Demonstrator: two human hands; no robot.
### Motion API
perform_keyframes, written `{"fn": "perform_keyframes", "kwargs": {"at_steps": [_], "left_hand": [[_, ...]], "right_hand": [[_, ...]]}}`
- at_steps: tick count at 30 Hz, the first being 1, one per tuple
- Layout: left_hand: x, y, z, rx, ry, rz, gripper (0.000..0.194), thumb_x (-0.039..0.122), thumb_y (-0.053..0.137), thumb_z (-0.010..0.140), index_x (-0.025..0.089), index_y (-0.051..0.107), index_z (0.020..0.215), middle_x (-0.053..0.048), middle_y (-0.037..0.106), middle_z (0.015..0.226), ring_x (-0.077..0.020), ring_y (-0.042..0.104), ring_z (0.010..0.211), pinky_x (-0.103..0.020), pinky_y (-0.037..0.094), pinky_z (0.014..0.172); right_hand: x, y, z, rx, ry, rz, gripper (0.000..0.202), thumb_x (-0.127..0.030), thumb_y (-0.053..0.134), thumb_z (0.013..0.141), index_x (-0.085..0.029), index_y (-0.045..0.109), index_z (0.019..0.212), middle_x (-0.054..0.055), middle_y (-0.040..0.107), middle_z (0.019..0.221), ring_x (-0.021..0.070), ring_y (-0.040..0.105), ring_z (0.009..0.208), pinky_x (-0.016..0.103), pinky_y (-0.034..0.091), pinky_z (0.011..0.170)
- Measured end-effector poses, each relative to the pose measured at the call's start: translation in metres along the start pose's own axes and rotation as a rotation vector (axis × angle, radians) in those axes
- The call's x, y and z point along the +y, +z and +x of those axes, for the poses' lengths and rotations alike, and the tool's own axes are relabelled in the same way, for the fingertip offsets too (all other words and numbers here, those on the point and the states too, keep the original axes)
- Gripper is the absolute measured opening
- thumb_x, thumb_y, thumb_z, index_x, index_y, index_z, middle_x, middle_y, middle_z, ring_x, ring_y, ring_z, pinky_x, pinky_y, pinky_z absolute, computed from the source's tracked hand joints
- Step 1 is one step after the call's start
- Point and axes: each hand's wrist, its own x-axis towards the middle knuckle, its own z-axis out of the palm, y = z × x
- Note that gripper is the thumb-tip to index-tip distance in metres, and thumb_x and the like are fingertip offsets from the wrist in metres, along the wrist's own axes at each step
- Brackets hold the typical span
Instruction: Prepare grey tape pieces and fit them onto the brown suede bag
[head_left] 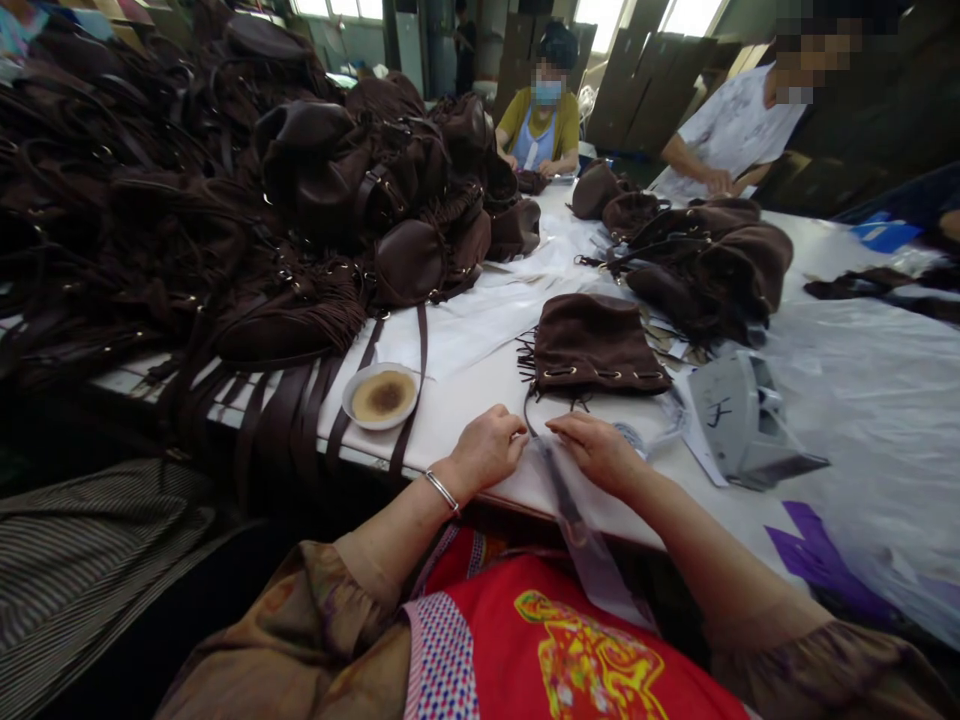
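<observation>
A dark brown strap point(562, 496) runs down over the table edge towards my lap, inside a clear plastic sleeve point(600, 572). My left hand point(491, 448), with a silver bangle at the wrist, has curled fingers pinched at the sleeve's upper left side. On the other side, my right hand point(600, 452) has its fingers together, closed on the sleeve's upper right edge; the exact contact is partly hidden. Just beyond both hands lies a small brown drawstring bag point(596, 345) with fringe and metal eyelets; the strap reaches up to it.
A large heap of brown bags point(315, 190) fills the left, straps hanging over the edge. Close by is a white bowl point(380, 396) with tan contents. More bags point(705, 255), a grey metal dispenser point(739, 420) and plastic sheeting point(877, 430) lie right. Two people work across the white table point(457, 415).
</observation>
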Motion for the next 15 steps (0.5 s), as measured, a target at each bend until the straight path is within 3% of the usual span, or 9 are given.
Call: {"fn": "perform_keyframes", "kwargs": {"at_steps": [4,9,12,15], "left_hand": [[0.007,0.001,-0.004,-0.035,-0.037,0.037,0.02,0.033,0.061,0.088,0.018,0.073,0.095,-0.007,0.063,0.091,-0.0183,0.063,0.081,-0.029,0.053,0.079],[0.009,0.004,0.005,-0.118,-0.099,0.101,0.016,0.025,0.057,0.088,0.021,0.073,0.087,-0.006,0.062,0.09,-0.0201,0.064,0.08,-0.032,0.055,0.076],[0.004,0.008,0.015,-0.071,-0.054,0.106,0.016,0.019,0.056,0.086,0.018,0.072,0.085,-0.009,0.063,0.097,-0.0217,0.064,0.091,-0.034,0.054,0.086],[-0.005,0.009,0.031,0.002,0.027,0.1,0.015,0.011,0.058,0.081,0.013,0.072,0.084,-0.015,0.06,0.115,-0.024,0.059,0.111,-0.035,0.049,0.1]], "right_hand": [[-0.006,0.0,0.001,-0.023,0.015,0.018,0.029,-0.017,0.049,0.093,-0.02,0.07,0.113,0.009,0.068,0.109,0.0204,0.063,0.1,0.034,0.05,0.091],[-0.009,0.004,0.018,-0.11,0.005,-0.038,0.018,-0.017,0.054,0.089,-0.017,0.071,0.084,0.006,0.065,0.088,0.018,0.061,0.087,0.029,0.047,0.082],[-0.008,0.006,0.026,-0.115,-0.004,-0.154,0.018,-0.013,0.051,0.088,-0.016,0.067,0.079,0.007,0.062,0.086,0.0183,0.058,0.085,0.029,0.045,0.08],[-0.005,0.009,0.03,0.0,0.061,-0.246,0.019,-0.013,0.047,0.089,-0.015,0.064,0.081,0.009,0.062,0.089,0.0199,0.057,0.085,0.031,0.044,0.08]]}}
